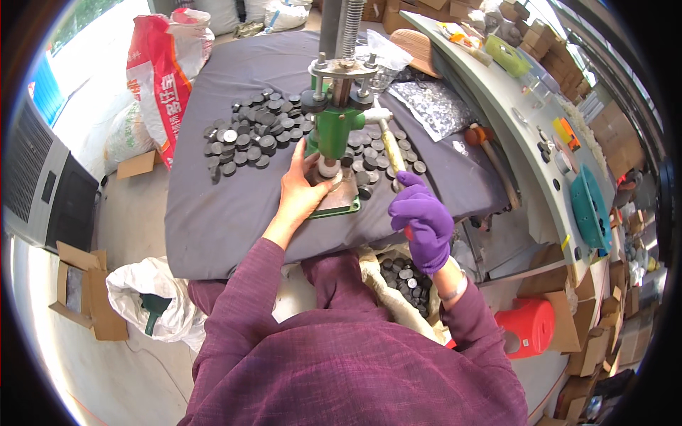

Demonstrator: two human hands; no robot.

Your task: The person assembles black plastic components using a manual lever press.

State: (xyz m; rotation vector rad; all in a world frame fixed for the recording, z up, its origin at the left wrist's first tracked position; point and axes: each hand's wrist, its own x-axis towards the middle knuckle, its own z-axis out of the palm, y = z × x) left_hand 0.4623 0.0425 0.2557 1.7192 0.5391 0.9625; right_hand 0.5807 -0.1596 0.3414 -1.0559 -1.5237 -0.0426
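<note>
A green hand press (338,128) stands on the cloth-covered table in front of me. My left hand (298,190), bare, is at its base plate (341,193), thumb and fingers around the pale round die (329,169) under the ram. Part of those fingers is behind the press, and any small piece between them is hidden. My right hand (424,221), in a purple glove, is closed round the lower end of the press's yellowish lever (390,145). A bit of red shows at the grip. Dark round caps (261,124) lie in a heap left of the press, with more caps (369,157) behind the lever.
A clear bag of small parts (433,108), a hammer (490,153) and a straw hat (416,51) lie at the right. Below the table edge, an open sack (371,273) holds more caps. A red bucket (529,328) and a white sack (145,280) stand on the floor.
</note>
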